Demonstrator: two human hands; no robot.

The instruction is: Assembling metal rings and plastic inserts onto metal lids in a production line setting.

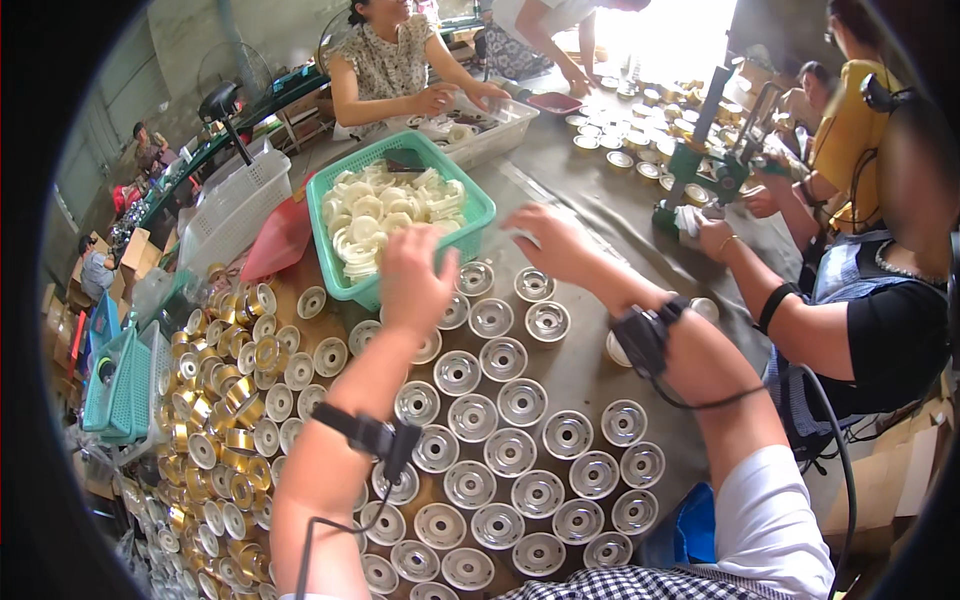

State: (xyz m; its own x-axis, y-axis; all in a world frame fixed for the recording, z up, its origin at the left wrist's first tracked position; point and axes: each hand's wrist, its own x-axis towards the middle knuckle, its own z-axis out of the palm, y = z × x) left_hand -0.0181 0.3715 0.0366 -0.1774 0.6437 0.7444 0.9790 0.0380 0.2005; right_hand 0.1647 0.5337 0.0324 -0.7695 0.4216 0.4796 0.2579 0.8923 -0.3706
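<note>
My left hand [410,285] is over the near rim of a green plastic basket [470,235], thumb apart from its fingers and nothing visible in it. Cream plastic rings and discs [385,210] fill this basket. To the right of the basket, my right hand [555,240] hovers above the table with fingers stretched leftward and apart. Below both hands stand rows of round white-rimmed metal cups [510,450], each with a hole in its middle. The nearest cups lie just under my right hand, apart from it.
Gold-sided round parts [225,400] are heaped at the left. A red scoop-like tray [280,240] leans by the basket. Across the table, a person handles parts in a clear bin [490,135]. At right, a co-worker works at a green hand press [705,165].
</note>
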